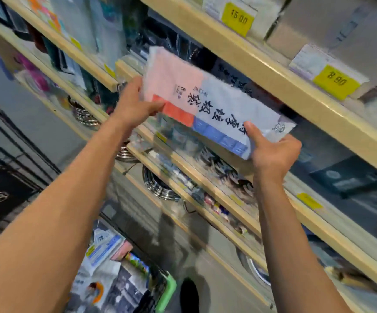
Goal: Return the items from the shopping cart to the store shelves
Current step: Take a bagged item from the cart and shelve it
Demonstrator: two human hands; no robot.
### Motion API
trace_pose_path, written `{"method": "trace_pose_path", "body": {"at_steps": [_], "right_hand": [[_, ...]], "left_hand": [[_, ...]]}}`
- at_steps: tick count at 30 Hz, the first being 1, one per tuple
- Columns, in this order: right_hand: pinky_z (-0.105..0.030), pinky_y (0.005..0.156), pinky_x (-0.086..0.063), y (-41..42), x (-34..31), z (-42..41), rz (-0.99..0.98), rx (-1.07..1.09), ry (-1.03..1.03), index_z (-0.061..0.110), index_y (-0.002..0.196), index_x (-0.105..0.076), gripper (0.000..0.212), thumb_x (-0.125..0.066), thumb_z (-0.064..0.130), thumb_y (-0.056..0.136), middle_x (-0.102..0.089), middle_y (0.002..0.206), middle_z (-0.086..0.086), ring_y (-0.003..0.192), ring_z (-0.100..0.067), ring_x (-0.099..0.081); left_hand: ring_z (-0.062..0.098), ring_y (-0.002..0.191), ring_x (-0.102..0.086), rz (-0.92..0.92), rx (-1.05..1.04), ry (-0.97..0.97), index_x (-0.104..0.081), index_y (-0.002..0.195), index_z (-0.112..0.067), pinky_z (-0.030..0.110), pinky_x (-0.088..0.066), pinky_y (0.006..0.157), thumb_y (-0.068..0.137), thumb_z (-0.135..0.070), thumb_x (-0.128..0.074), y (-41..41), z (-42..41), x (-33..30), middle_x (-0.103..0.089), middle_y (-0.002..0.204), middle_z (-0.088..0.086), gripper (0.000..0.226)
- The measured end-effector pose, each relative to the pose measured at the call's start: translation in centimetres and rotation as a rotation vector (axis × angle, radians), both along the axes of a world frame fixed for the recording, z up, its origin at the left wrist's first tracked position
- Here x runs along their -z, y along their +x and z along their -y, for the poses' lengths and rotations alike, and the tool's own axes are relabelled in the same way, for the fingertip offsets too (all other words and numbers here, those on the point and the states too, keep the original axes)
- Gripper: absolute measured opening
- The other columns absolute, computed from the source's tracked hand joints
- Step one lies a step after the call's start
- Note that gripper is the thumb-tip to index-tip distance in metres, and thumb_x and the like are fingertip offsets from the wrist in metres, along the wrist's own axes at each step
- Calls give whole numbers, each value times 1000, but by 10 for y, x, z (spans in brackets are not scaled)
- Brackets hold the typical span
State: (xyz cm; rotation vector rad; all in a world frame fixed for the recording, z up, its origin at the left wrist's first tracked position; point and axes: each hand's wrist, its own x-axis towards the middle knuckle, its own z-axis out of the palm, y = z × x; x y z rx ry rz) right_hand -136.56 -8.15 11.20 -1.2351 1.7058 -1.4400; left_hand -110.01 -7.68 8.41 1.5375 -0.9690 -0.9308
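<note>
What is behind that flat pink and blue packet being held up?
Behind the packet, gripped by the left hand and right hand, is a shelf opening with dark packaged goods. Whatever lies directly behind is covered.

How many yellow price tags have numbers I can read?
2. One yellow tag reading 15.00 sits on the top shelf edge, and another yellow tag reading 8.90 is further right. Other yellow labels lower down are too blurred to read.
</note>
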Motion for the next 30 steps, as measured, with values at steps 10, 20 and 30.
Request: {"method": "trace_pose_path", "body": {"at_steps": [10,20,30], "right_hand": [[-22,70,-39,-10,4,27,-177,209,111,20,69,-49,31,-73,23,88,-45,72,14,82,-11,-50],[-34,89,-45,-11,25,27,-482,302,283,4,101,-59,31,-75,27,87,-54,101,-7,94,-21,-50],[-30,82,-52,10,38,18,-699,160,75,22,95,-71,9,-65,21,89,-66,80,6,82,-16,-64]], "left_hand": [[17,115,-53,503,-33,-85,-49,132,-5,21,-41,89,84,-24,-77,-32,86,-41,-56,135,6,59],[34,124,-55,981,-50,96,-59,124,-7,46,-45,103,80,-46,-77,-50,94,-9,-60,130,14,62],[28,107,-63,1097,97,-4,-69,105,-21,44,-42,100,93,-47,-60,-83,83,8,-69,110,5,30]]}}
